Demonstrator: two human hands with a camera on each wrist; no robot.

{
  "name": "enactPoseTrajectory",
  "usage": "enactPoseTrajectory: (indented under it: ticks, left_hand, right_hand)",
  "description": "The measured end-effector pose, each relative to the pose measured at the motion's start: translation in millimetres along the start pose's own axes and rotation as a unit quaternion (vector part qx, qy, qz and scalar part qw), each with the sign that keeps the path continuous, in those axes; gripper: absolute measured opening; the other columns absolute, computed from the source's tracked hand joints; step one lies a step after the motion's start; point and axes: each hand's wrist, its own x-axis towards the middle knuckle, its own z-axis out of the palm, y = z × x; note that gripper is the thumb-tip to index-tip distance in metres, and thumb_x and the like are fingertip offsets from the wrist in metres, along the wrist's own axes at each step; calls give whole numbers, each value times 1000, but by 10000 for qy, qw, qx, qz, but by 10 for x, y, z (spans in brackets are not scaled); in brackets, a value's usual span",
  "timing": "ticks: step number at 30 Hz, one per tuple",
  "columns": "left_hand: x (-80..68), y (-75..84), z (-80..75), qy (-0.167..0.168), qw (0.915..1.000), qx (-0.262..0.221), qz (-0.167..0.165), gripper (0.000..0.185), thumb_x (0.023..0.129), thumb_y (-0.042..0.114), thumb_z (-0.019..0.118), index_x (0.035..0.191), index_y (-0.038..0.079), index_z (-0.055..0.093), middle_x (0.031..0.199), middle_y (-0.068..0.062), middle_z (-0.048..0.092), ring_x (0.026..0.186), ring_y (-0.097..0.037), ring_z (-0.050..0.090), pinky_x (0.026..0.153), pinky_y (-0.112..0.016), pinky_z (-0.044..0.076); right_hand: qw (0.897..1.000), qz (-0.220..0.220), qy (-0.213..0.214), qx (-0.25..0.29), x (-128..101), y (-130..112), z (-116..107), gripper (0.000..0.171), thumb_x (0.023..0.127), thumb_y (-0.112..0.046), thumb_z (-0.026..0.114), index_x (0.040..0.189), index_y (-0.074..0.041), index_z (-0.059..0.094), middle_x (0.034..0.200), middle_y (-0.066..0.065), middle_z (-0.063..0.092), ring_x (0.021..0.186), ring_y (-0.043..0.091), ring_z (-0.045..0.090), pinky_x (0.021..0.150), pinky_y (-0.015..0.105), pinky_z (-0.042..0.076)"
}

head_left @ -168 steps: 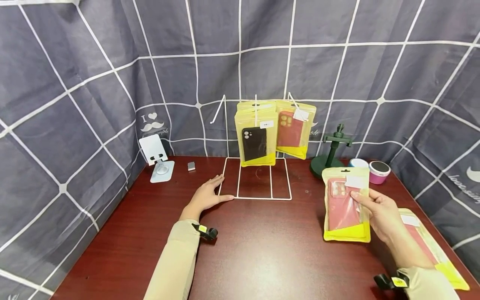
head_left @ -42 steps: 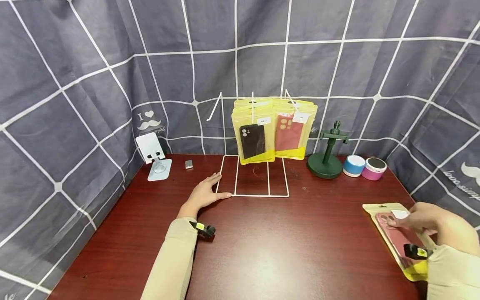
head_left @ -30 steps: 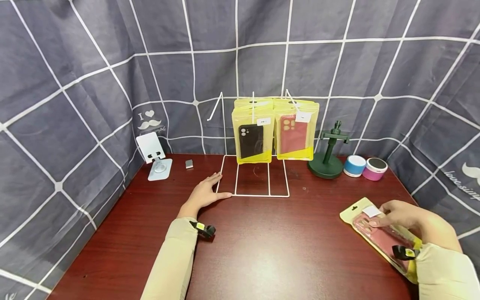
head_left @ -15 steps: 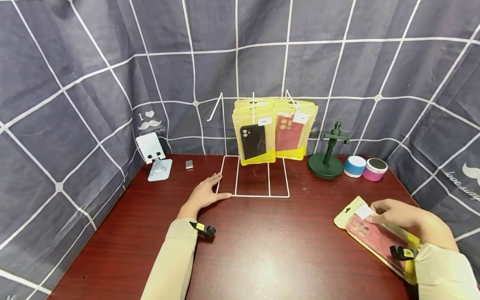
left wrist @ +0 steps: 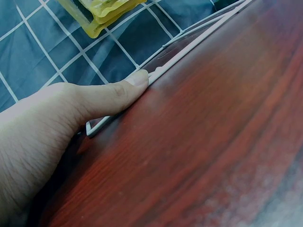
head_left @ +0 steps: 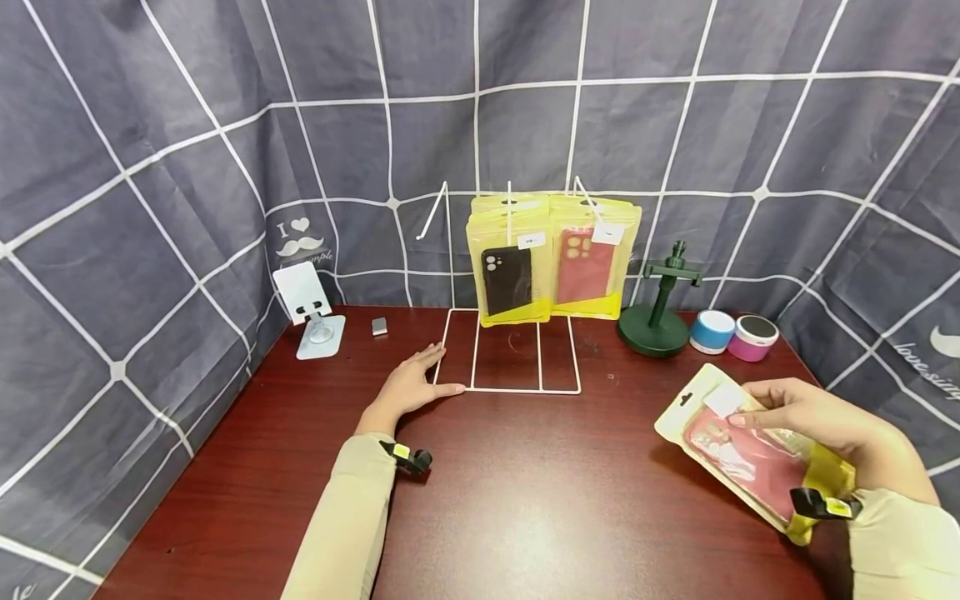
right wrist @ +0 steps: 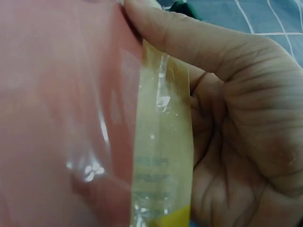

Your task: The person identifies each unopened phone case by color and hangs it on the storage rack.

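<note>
My right hand (head_left: 817,421) pinches a clear-and-yellow zip bag with a pink phone case (head_left: 757,462) inside, thumb on the front near a white label. The bag is tilted above the right side of the table, its hang-hole end toward the rack. In the right wrist view the clear edge of the bag (right wrist: 161,137) runs along the palm. My left hand (head_left: 408,387) rests with straight fingers at the front left corner of the white wire rack (head_left: 525,391). In the left wrist view the thumb (left wrist: 111,98) touches the base wire.
From the rack's middle hook hang bags with a black phone case (head_left: 510,283) in front; a bagged pink phone case (head_left: 585,271) hangs on the right hook. Behind stand a green stand (head_left: 654,325), blue and pink round speakers (head_left: 712,332), a white phone stand (head_left: 318,329) and a small grey block (head_left: 379,327).
The bag that lay at the table's right edge is now up in my right hand, moved left and raised. The bag held 5.6 s ago has left that hand. The left hand stays put.
</note>
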Motion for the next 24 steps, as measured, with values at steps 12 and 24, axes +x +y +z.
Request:
enactPoseTrajectory:
  ticks: [12, 24]
  left_hand:
    - [1, 17, -3, -43, 10000, 3, -31, 107, 75, 80, 66, 155, 15, 41, 162, -7, 33, 148, -33, 30, 117, -53, 28]
    - [-11, 12, -12, 2, 10000, -40, 1, 106, 75, 79, 67, 154, 13, 43, 161, -8, 35, 148, -35, 30, 117, -54, 29]
  right_hand:
    - [9939, -636, 820, 375, 5, -275, 98, 23, 100, 4, 53, 118, -2, 66, 93, 15, 74, 74, 27, 73, 61, 42, 60]
    - [9407, -1447, 2707, 1444, 320, -851, 483, 24, 95, 7, 63, 115, -4, 71, 92, 9, 77, 70, 24, 74, 60, 35, 60]
